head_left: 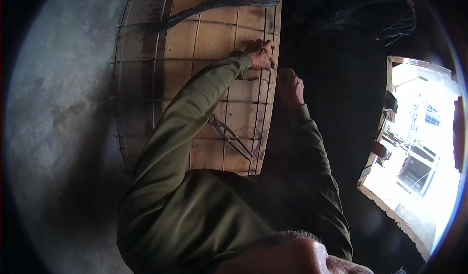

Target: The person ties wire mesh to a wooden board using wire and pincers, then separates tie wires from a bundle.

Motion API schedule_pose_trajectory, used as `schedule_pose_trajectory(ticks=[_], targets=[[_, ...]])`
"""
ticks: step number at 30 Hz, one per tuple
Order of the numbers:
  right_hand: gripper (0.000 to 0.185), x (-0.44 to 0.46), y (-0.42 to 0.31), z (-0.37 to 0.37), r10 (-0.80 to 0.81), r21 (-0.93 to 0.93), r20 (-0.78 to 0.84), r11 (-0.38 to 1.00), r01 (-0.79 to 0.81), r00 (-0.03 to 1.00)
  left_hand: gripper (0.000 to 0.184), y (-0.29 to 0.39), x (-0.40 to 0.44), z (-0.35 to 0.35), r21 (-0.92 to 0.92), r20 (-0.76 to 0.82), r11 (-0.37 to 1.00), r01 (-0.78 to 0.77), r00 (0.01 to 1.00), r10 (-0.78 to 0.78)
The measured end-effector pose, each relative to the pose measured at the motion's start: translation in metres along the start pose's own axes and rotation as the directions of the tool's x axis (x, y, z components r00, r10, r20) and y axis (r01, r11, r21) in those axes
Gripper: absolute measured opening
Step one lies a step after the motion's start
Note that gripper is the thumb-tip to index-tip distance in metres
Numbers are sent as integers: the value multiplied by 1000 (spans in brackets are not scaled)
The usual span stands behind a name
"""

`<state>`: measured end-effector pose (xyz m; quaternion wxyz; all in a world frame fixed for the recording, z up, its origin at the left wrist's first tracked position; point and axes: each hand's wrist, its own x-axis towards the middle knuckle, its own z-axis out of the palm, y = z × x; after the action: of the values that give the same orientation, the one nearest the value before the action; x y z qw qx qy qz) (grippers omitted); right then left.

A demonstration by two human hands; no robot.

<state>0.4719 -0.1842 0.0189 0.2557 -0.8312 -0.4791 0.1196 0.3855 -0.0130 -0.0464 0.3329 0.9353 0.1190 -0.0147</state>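
A grid of thin metal rods lies over a wooden board. My left hand is at the board's right edge, fingers bent around the spot where rods cross. Whatever is between those fingers is too small to tell. Just off that edge, my right hand is closed in a fist in the shadow, and what it grips, if anything, is hidden. Nearer my body, a pair of pincers rests on the grid with nobody holding it. A bundle of dark thin wire is draped across the far end.
Grey concrete floor stretches along the left, and rod ends stick out over it. Another loose wire bundle shows dimly at the upper right. A bright opening with a rough edge is on the right.
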Motion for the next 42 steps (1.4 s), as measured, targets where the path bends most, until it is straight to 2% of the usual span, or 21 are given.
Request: schedule_pose_trajectory(ticks=[2,3,7,9,13,16,18,19,21,24,28,30,31,33,34,35,36,37,38,39,42], targets=[[14,-1,8,-9,-18,-63,162,998,29,987,26,-2,2,3,-12,-42,999,-45,998,44],[13,-4,11,-10,-193,-97,146,973,208,970,26,0,1,0,-16,-46,999,-47,998,46],[13,-8,12,-4,-257,-135,208,948,288,944,24,6,-2,-7,2,7,1000,-6,1000,6],[16,3,7,-8,-413,-107,288,883,458,864,23,7,-1,-6,-9,14,1000,16,1000,-16],[15,33,-10,-20,-540,-164,360,766,622,761,20,1,5,6,53,-57,998,-22,998,25],[15,55,-15,-20,-476,-120,458,804,583,751,20,-5,10,17,20,-140,1000,-8,990,10],[13,64,-13,-13,-336,-130,411,899,419,848,20,-7,9,18,-20,-166,1000,12,986,-15],[13,65,-20,-14,-338,-129,414,897,422,845,18,1,3,7,20,-120,1000,9,993,-6],[19,69,-31,-20,-156,-364,368,883,296,917,17,5,-2,-1,58,-74,998,6,997,-1],[28,72,-30,-17,-46,-390,383,897,206,923,15,-1,1,2,10,-79,999,-42,996,43],[31,70,-10,-12,-111,-337,316,915,221,942,17,-3,4,4,46,-76,988,-148,986,151],[31,71,-3,-11,60,-215,321,976,11,945,15,1,2,1,61,-66,985,-158,984,162],[31,74,5,-11,59,-214,321,977,11,945,17,3,-1,0,51,-90,994,-93,991,98],[30,87,18,-11,-105,-349,621,850,394,777,18,2,-1,2,40,-113,999,-28,993,32],[30,91,22,-11,-105,-348,621,851,394,776,19,-1,1,5,47,-136,995,-92,986,98],[34,95,25,-10,-173,-318,705,790,524,688,20,-4,3,7,57,-159,986,-156,974,163],[39,96,21,-10,-227,-273,779,716,642,585,20,-2,2,3,58,-158,986,-155,974,163],[39,96,17,-13,-228,-272,780,715,643,583,21,0,2,-1,36,-101,991,-132,986,135],[41,95,13,-16,-12,-228,753,933,279,657,23,1,1,-5,15,-42,994,-105,993,106],[42,94,8,-19,217,-165,740,976,-142,636,23,-1,2,-1,16,-43,994,-104,994,105],[44,93,6,-20,306,-154,735,944,-290,605,28,-5,6,10,3,-83,997,-81,993,81]])
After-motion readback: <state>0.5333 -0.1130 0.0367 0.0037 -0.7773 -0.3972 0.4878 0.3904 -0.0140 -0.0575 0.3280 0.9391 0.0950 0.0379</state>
